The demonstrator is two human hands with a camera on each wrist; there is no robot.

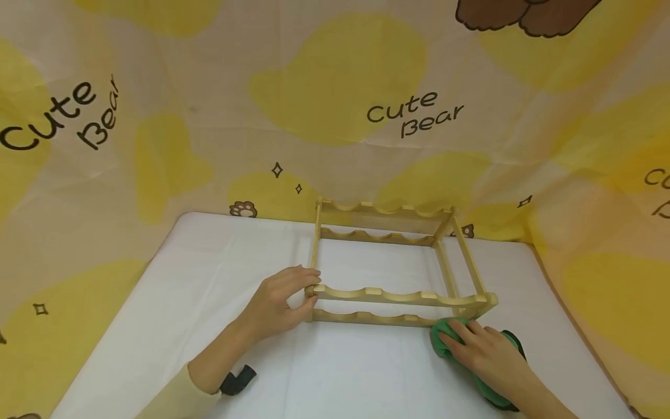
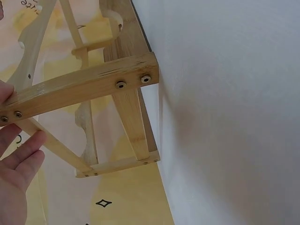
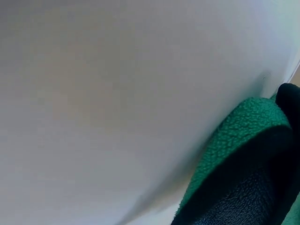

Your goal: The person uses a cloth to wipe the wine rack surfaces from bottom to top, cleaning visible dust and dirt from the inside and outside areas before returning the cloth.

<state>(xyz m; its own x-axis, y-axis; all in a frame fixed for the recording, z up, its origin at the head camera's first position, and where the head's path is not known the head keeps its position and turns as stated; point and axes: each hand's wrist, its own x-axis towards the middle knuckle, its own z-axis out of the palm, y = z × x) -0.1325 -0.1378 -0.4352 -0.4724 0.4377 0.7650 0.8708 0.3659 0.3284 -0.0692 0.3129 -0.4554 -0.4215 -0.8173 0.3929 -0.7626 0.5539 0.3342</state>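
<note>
A light wooden rack with scalloped rails stands on the white table. My left hand grips its front left corner, fingers over the top and thumb below; in the left wrist view, the fingers curl round a wooden bar with screw heads in it. A green cloth with dark edging is bunched under my right hand, whose fingers hold it at the right end of the lower front rail. Close up in the right wrist view, folds of the fleecy cloth hide the right hand.
The white tabletop spreads under and around the rack. Behind it, a yellow and cream printed fabric hangs down to the table's back and side edges. A black strap-like piece shows beside the left wrist.
</note>
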